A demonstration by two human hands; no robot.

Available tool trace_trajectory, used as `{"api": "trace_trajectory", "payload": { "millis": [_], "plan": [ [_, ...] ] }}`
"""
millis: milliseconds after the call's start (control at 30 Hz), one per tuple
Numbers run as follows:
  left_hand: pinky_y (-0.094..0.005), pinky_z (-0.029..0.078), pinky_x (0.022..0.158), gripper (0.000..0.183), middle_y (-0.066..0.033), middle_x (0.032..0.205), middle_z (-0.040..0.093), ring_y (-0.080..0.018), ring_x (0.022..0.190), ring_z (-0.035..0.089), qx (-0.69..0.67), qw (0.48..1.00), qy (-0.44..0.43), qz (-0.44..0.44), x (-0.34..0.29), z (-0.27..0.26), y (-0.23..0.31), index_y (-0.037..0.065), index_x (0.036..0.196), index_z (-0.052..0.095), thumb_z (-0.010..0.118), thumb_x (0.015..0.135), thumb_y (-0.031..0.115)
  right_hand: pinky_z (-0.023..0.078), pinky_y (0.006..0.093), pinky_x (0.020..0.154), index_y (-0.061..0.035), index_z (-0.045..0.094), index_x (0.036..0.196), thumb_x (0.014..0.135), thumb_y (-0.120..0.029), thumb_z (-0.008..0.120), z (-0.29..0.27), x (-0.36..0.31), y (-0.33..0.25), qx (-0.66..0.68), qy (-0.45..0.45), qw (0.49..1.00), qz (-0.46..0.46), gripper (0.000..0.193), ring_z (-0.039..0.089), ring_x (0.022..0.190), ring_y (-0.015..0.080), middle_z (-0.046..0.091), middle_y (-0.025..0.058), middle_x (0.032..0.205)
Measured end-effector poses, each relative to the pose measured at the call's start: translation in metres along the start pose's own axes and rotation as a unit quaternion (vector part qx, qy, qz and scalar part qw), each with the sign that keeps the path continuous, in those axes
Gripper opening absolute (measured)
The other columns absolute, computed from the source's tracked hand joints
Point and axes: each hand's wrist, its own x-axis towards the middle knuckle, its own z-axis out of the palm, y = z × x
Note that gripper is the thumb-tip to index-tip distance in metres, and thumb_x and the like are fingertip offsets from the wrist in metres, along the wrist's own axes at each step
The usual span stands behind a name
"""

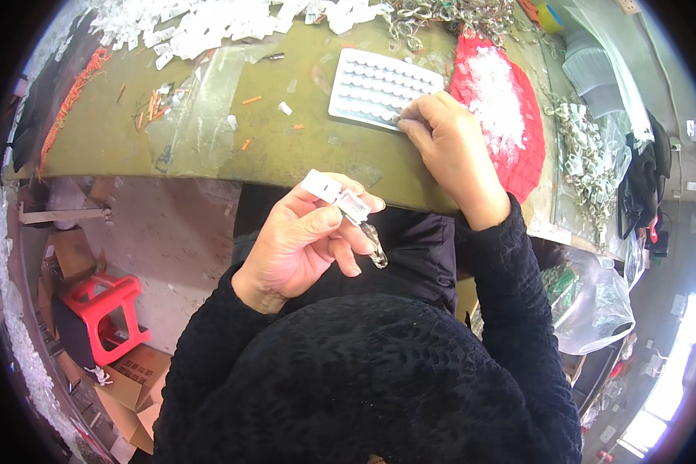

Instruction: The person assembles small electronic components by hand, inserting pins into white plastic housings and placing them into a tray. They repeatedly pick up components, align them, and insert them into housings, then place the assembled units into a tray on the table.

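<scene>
Between the thumb and fingers of my left hand is a small white hinged plastic case, its lid folded open. A metal keychain clasp hangs from the case below my fingertips. My right hand reaches over the table, thumb and forefinger pinched at the lower right corner of a white tray. The tray has rows of scalloped slots. What the pinch holds, if anything, is hidden.
On the right lies a red cloth heaped with clear plastic pieces. Metal keychain clasps are piled beyond it. White plastic pieces cover the far left. An orange cord lies left; a red stool stands below.
</scene>
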Motion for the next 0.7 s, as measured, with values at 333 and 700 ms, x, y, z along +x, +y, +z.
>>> {"api": "trace_trajectory", "payload": {
  "millis": [333,700],
  "plan": [
    [-0.0344,0.062,0.056,0.039,-0.0275,0.117,0.061,-0.0255,0.080,0.072,0.007,1.000,0.010,-0.010,0.006,-0.004,-0.001,-0.006,0.125,0.048,0.062,0.095,0.014,0.050,0.0456,0.073,-0.0005,0.062,0.096,0.085,-0.007,0.065,-0.003,0.007,0.002,0.092,0.000,0.996,-0.001,0.013,0.061,0.083,0.0381,0.060,0.0184,0.090],
    [-0.0325,0.063,0.058,0.040,-0.0273,0.119,0.061,-0.0246,0.085,0.071,0.016,0.999,0.022,0.033,0.009,-0.005,0.004,-0.008,0.130,0.047,0.058,0.098,0.012,0.052,0.0412,0.060,-0.0063,0.062,0.093,0.086,-0.010,0.066,0.005,-0.005,0.000,-0.117,0.037,0.988,-0.097,0.009,0.063,0.072,0.0320,0.057,0.0120,0.086]
  ]
}}
